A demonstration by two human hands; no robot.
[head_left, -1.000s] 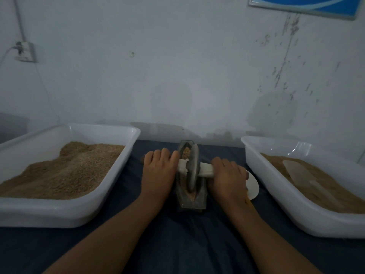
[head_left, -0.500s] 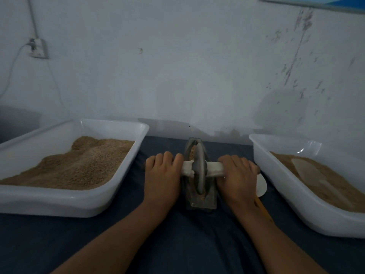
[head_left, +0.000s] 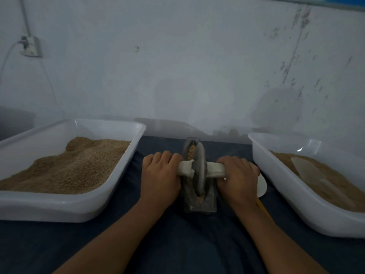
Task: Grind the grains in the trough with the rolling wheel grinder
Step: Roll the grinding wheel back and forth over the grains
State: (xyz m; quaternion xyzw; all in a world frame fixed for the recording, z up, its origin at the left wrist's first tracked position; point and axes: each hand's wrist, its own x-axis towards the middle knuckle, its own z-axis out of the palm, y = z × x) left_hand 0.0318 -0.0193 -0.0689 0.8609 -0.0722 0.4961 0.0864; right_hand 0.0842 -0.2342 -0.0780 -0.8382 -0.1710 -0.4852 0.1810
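1. Head view: we see the left hand (head_left: 160, 176) and right hand (head_left: 238, 176) each curled round an end of the white handle (head_left: 214, 170) of the rolling wheel grinder (head_left: 199, 169), whose grey wheel stands upright in the trough (head_left: 199, 202).
2. Grains (head_left: 191, 152) lie in the trough's far end (and under the wheel), on the dark cloth (head_left: 177, 244).
3. White tubs of grain sit left (head_left: 59, 206) and right (head_left: 296, 198).

We have a single head-worn view, looking forward and down from close above the dark blue cloth-covered table (head_left: 177, 244). It faces the pale, scuffed wall (head_left: 187, 66) behind that table, and both forearms reach in from the bottom edge toward the table's middle.
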